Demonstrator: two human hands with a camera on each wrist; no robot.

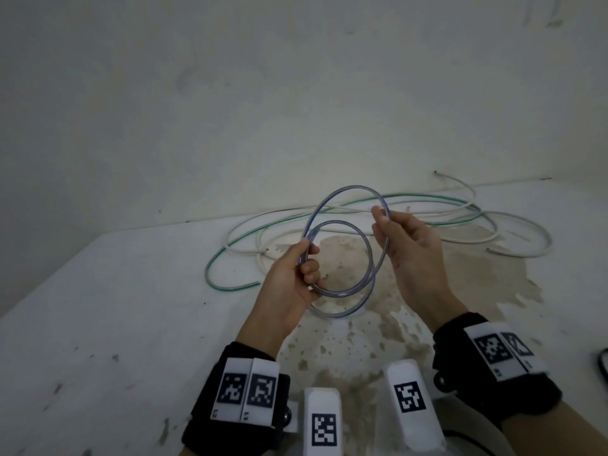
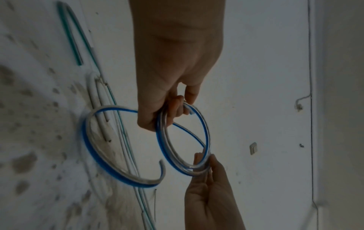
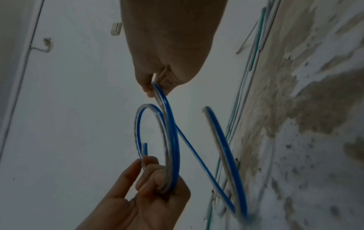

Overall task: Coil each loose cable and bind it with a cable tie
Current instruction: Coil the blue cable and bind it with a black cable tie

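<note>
A clear cable with a blue stripe (image 1: 348,187) is held in the air above the table in about two loops. My left hand (image 1: 307,266) grips the gathered turns at the coil's left side, fingers curled round them. My right hand (image 1: 383,218) pinches the outer loop at its upper right between thumb and fingers. In the left wrist view the left hand (image 2: 169,112) clasps the cable (image 2: 206,135), and the right hand (image 2: 204,163) meets it from below. In the right wrist view the right hand (image 3: 155,87) pinches the cable (image 3: 175,140), with the left hand (image 3: 155,175) holding the coil. One end hangs free in a curve (image 2: 92,149).
A green-striped cable (image 1: 223,255) and a white cable (image 1: 513,215) lie loose and tangled on the white table (image 1: 98,324), close to the back wall. A brown stain (image 1: 460,274) spreads under my hands. A dark object (image 1: 603,363) shows at the right edge.
</note>
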